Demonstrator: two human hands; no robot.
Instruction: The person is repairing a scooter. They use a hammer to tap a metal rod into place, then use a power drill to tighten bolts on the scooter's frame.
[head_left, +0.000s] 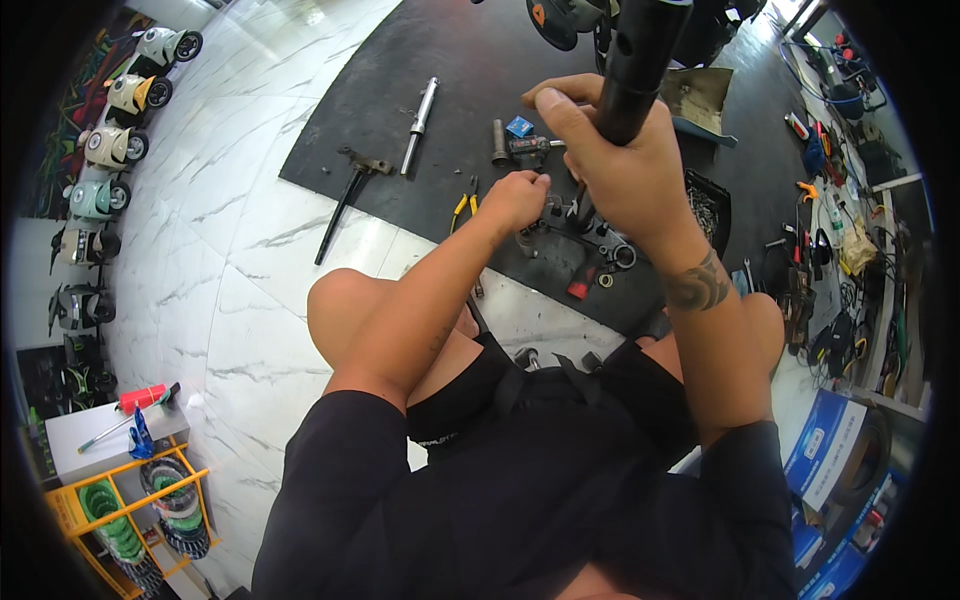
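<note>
My right hand [640, 175] is wrapped round a thick black metal tube [645, 70], which stands tilted up close to the camera. Below that hand, the tube's lower end is partly hidden among metal parts on a black mat. My left hand [515, 203] is closed low beside those parts; what its fingers hold is hidden. A cordless power tool [528, 146] lies just beyond it, next to a short metal cylinder [499, 142] and a small blue box [519, 126]. Yellow-handled pliers [465, 205] rest to its left. A metal ring [605, 281] and a red piece [580, 283] lie nearer me.
On the black mat [330, 130] lie a silver fork tube [420, 125] and a steering stem [350, 190]. A black tray of small parts [708, 210] stands right. Tools [810, 220] line the right side. Small scooters [105, 147] stand far left, a yellow rack [125, 510] lower left.
</note>
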